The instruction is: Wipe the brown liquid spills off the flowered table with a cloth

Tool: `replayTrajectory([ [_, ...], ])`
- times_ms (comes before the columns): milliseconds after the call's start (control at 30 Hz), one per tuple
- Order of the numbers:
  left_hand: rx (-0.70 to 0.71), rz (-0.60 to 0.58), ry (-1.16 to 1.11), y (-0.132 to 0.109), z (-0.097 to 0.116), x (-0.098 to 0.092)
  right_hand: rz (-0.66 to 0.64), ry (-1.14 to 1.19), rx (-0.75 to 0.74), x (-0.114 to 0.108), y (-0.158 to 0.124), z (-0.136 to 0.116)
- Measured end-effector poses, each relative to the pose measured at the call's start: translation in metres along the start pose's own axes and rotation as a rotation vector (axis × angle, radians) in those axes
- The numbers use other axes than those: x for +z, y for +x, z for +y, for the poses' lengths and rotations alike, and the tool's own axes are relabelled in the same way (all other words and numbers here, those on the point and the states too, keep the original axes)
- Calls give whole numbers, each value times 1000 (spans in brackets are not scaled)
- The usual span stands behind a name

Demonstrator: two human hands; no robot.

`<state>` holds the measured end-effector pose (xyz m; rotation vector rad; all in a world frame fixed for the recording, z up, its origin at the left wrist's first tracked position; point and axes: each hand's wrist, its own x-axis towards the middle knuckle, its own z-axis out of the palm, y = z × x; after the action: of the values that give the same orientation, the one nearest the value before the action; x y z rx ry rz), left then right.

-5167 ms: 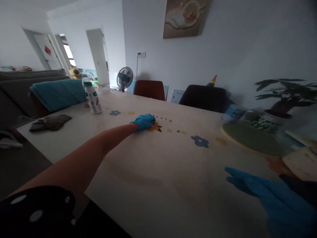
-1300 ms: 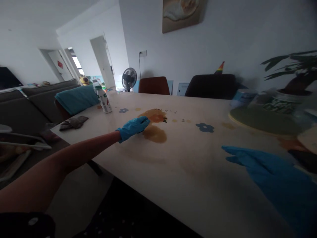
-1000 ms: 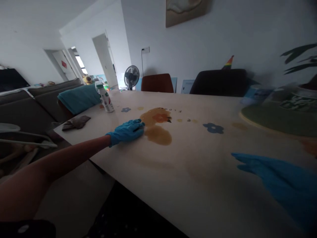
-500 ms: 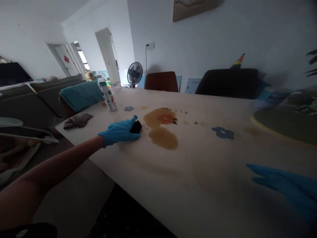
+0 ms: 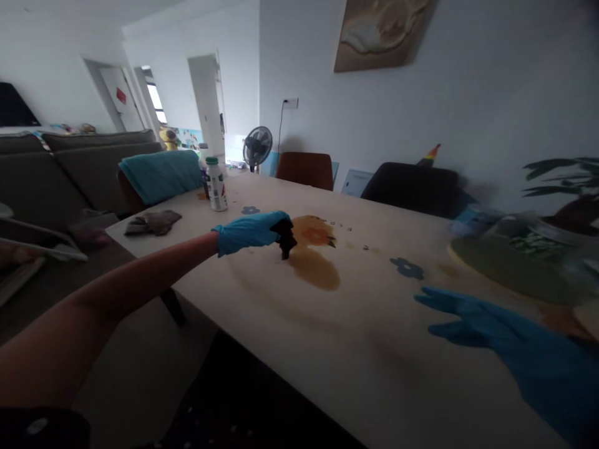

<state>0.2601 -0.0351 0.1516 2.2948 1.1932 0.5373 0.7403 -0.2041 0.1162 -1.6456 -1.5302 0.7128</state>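
White wall (image 5: 472,87) beyond puddled table (image 5: 327,349)

Dim light, brightest at the far window (image 5: 156,101), leaves the table (image 5: 388,386) shadowed, right edge blurred.

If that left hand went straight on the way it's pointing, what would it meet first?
Probably the brown patch on the table, right by the dark wad that the left hand holds. The hand's height is hard to judge, so it might pass just over the patch.
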Motion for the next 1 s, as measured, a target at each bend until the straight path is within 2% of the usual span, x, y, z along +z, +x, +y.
replayTrajectory([
  [100, 94, -18, 6, 11, 22, -1, -151, 134, 47, 20, 6, -52],
  [200, 193, -8, -5, 26, 40, 2, -330, 304, 62, 52, 12, -93],
  [333, 288, -41, -120, 44, 59, 11, -552, 599, 265, 113, 35, -123],
  [367, 322, -61, -172, 47, 63, 13, -557, 679, 279, 129, 45, -124],
  [433, 378, -105, -284, 49, 70, 18, -476, 861, 216, 157, 68, -120],
  [533, 390, -174, -459, 49, 71, 24, -224, 1003, 28, 182, 104, -102],
  [633, 382, -128, -637, 49, 64, 25, -34, 960, -28, 185, 128, -82],
  [733, 259, 9, -743, 53, 55, 25, 6, 929, -21, 176, 132, -71],
  [833, 95, 34, -771, 63, 55, 30, -43, 885, 3, 165, 124, -77],
  [1000, -12, -37, -1064, 80, 78, 45, -226, 743, -58, 153, 95, -107],
])
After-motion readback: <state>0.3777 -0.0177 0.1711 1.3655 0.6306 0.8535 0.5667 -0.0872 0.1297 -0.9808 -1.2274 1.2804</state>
